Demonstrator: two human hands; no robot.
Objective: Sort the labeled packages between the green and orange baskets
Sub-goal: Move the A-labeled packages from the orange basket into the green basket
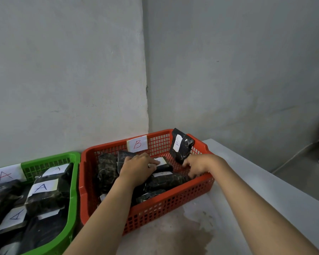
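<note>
- Bare grey plaster walls meet in a corner behind our pale table (247, 181), whose top shows a dark stain near the front edge.
- On it sit our two baskets side by side: the green basket (73, 181) on the left, tagged A, and the orange basket (173, 208) on the right, tagged B on its far wall.
- Dark, glossy packages with white paper labels fill both. Those we can read in the green one say A; an A package (44, 196) lies near its middle.
- Our left hand (138, 167) is down inside the orange basket, fingers laid over a labelled package (163, 163) and partly bent on it; we cannot tell if the grip has truly clamped or only presses.
- Our right hand (197, 165) reaches to the basket's right side, fingers curled at the lower edge of a B package (181, 146) that stands tilted against the far rim. Contact is hidden, so we cannot tell whether that grip has closed.
- We judge these packs light and soft: crinkled film over loose fill, likely to sag and shift when lifted.
- The film looks slick, so we would take each across its middle, thumb under and fingers over, not by a corner.
- We would keep off the paper labels, which could peel or tear.
</note>
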